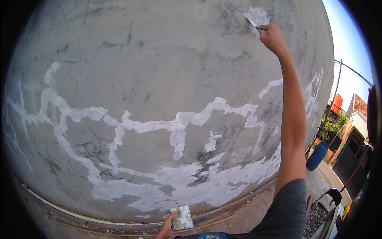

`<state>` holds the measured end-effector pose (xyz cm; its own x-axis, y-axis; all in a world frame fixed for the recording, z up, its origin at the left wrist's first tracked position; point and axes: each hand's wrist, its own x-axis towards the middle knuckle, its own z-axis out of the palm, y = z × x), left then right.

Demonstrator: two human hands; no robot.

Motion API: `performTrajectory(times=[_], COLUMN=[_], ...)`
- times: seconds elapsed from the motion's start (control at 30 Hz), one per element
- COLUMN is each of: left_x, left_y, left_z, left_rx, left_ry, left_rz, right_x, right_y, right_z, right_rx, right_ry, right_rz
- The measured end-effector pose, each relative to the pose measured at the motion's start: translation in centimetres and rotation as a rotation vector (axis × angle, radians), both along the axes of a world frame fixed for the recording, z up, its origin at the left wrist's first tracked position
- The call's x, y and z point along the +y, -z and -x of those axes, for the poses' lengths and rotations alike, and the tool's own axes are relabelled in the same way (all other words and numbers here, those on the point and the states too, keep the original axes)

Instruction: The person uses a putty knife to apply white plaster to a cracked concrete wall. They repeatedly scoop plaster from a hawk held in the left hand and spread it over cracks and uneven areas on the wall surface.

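Note:
High on the grey cracked wall (167, 67), my right hand (272, 38) grips a putty knife (251, 22), its blade against a small patch of white filler (259, 15). My right arm is stretched upward. At the bottom, my left hand (166, 226) is closed on the edge of a rectangular board (183, 218) smeared with pale filler. Irregular white filler bands (195, 117) run across the middle and lower wall, following cracks.
A pale pipe (59, 207) runs along the wall's foot. At right stand a blue barrel (317, 155), plants (333, 126), a dark gate (349, 167) and a seat with patterned cover (316, 217). An orange tank (337, 103) sits farther back beside a pole and wires.

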<state>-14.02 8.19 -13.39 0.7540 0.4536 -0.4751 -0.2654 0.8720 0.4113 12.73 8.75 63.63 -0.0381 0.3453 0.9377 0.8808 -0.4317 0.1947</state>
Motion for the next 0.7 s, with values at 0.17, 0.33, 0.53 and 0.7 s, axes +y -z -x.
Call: performTrajectory(times=[0.17, 0.33, 0.53, 0.7], left_x=[-0.6, 0.0, 0.2, -0.1], left_y=[-4.1, -1.9, -0.3, -1.2], left_z=[1.7, 0.8, 0.4, 1.4], left_rx=[0.0, 0.01, -0.035, -0.005], left_ry=[0.011, 0.009, -0.064, -0.088], left_rz=[0.013, -0.072, -0.104, -0.02], right_x=[-1.1, -1.5, 1.3, 1.3], right_y=[3.3, 0.7, 3.0, 7.6], right_z=[-0.8, 1.1, -0.3, -2.0], right_rx=[-0.064, 0.005, -0.055, -0.062], right_ry=[0.014, -0.047, -0.039, -0.191], right_rz=[0.094, -0.037, -0.093, -0.155])
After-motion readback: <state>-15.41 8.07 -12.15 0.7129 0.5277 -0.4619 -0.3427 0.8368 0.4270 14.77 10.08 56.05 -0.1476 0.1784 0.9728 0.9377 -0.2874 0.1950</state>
